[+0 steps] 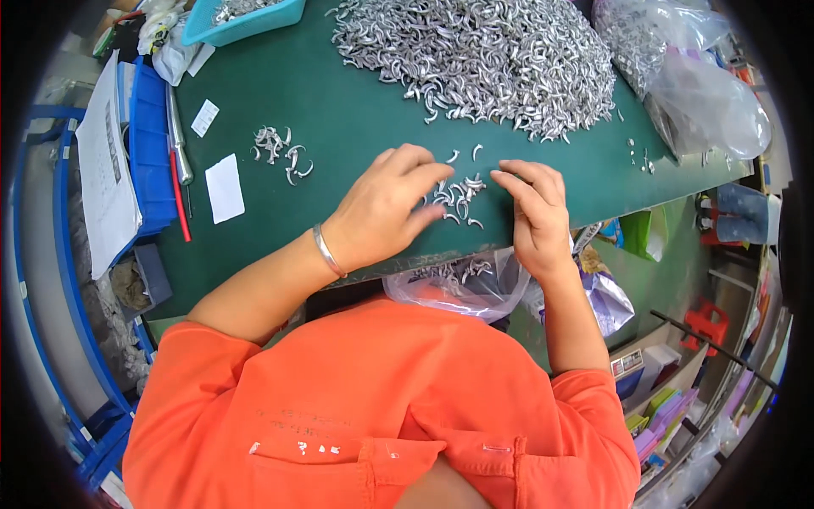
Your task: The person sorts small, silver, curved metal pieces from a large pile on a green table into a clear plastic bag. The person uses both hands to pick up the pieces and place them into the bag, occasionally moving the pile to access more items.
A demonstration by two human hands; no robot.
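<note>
Curved metal pieces (pixel 461 201) in small loose batch on green tabletop (pixel 339 110), near front edge; two strays (pixel 477 151) just beyond. Left hand (pixel 379 199) at batch's left side, fingers and thumb apart. Right hand (pixel 544 219) just right of batch, fingers bent, thumb apart from them. Beyond: large heap (pixel 483 64). Farther left: small cluster (pixel 270 145), white card (pixel 225 188), blue tray (pixel 246 31). Below edge: clear bag (pixel 502 293), more pieces inside.

The curved pieces (pixel 462 202) are silver, tabletop (pixel 314 102) green, shirt (pixel 356 373) orange.
</note>
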